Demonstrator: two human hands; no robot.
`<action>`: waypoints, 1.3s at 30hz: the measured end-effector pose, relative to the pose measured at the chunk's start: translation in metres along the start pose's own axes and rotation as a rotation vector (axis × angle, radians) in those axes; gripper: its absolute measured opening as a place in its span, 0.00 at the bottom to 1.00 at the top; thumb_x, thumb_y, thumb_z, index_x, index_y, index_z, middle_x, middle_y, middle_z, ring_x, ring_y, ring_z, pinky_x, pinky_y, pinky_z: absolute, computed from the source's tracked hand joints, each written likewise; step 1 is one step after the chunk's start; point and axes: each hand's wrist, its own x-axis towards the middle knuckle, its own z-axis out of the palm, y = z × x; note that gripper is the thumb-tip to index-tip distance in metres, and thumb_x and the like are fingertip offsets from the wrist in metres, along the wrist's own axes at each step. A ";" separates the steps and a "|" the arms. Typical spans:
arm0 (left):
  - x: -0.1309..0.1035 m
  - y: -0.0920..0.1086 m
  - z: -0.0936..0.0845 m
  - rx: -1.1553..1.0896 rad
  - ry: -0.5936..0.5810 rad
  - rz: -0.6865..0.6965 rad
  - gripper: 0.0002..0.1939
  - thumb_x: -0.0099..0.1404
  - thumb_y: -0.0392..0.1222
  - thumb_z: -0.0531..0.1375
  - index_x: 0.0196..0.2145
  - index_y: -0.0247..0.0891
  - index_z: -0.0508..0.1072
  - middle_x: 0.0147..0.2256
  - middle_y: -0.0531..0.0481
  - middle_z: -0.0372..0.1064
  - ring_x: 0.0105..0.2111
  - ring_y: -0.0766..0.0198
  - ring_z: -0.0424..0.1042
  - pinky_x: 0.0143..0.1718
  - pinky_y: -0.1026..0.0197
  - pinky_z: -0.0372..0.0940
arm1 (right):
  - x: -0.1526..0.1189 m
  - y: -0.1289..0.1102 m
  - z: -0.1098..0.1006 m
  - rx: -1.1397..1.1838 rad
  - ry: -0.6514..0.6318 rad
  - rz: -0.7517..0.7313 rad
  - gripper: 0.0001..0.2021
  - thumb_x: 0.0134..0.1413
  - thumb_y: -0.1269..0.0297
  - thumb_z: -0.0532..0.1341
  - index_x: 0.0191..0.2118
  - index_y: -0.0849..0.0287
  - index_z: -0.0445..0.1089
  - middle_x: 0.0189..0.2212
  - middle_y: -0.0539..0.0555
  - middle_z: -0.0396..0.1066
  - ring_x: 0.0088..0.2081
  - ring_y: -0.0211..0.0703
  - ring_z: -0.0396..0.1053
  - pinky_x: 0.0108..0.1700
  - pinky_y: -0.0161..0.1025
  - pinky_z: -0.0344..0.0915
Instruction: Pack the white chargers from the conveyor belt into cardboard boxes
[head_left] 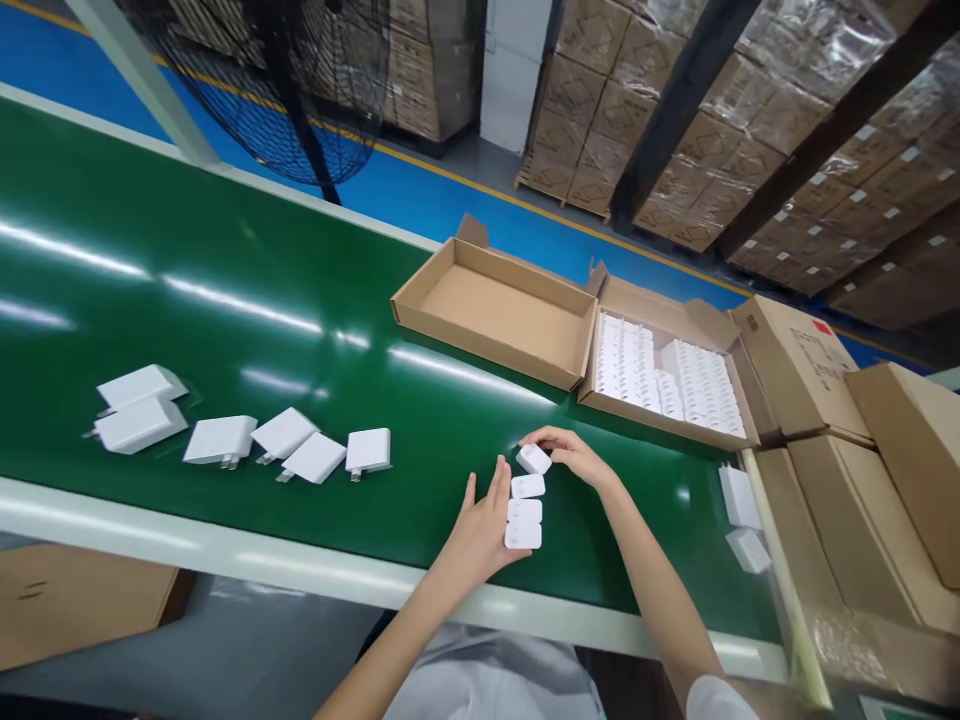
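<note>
Several white chargers [523,510] stand in a short row on the green work surface, small ends up. My left hand [480,525] lies along the row's left side with fingers stretched out, its thumb by the nearest charger. At the far end of the row, my right hand [566,450] has its fingers closed round a tilted charger [534,459]. More white chargers [221,440] with metal prongs lie loose to the left, some leaning on each other.
An open, shallow carton [491,335] stands at the back. Right of it, another carton [667,410] holds rows of white chargers. Two chargers [741,497] lie by the right edge rail [784,570]. Brown boxes [810,370] are stacked beyond; a fan [292,90] stands behind the table.
</note>
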 end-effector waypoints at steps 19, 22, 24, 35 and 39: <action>0.028 0.040 0.030 0.001 0.043 -0.044 0.60 0.53 0.48 0.65 0.65 0.27 0.25 0.62 0.19 0.43 0.53 0.39 0.67 0.60 0.36 0.47 | -0.070 -0.025 0.016 -1.009 -0.092 -0.093 0.58 0.28 0.55 0.74 0.66 0.57 0.44 0.65 0.68 0.45 0.65 0.72 0.41 0.61 0.67 0.45; 0.030 0.046 0.036 0.041 0.061 -0.035 0.55 0.53 0.43 0.64 0.65 0.28 0.31 0.61 0.20 0.47 0.53 0.39 0.66 0.60 0.36 0.48 | -0.070 -0.022 0.019 -1.063 -0.079 -0.118 0.57 0.27 0.60 0.74 0.66 0.60 0.46 0.63 0.71 0.48 0.62 0.75 0.48 0.57 0.65 0.53; 0.031 0.050 0.038 0.060 0.064 -0.027 0.52 0.55 0.43 0.63 0.65 0.28 0.34 0.61 0.20 0.48 0.54 0.39 0.65 0.59 0.34 0.49 | -0.070 -0.020 0.019 -1.098 -0.080 -0.117 0.56 0.27 0.62 0.73 0.65 0.60 0.47 0.63 0.72 0.46 0.61 0.76 0.48 0.56 0.65 0.54; -0.050 0.037 0.023 0.035 0.051 0.045 0.23 0.66 0.36 0.47 0.58 0.39 0.60 0.57 0.41 0.62 0.50 0.49 0.65 0.56 0.39 0.55 | -0.144 -0.003 0.005 0.014 0.390 -0.012 0.56 0.36 0.31 0.55 0.66 0.55 0.30 0.59 0.65 0.52 0.57 0.61 0.58 0.53 0.56 0.59; -0.068 0.022 0.017 0.018 0.124 0.039 0.18 0.67 0.39 0.48 0.54 0.38 0.64 0.51 0.39 0.66 0.48 0.47 0.64 0.49 0.43 0.59 | -0.171 -0.024 0.046 0.649 0.668 0.001 0.44 0.42 0.27 0.41 0.62 0.48 0.44 0.50 0.62 0.62 0.42 0.55 0.67 0.33 0.46 0.64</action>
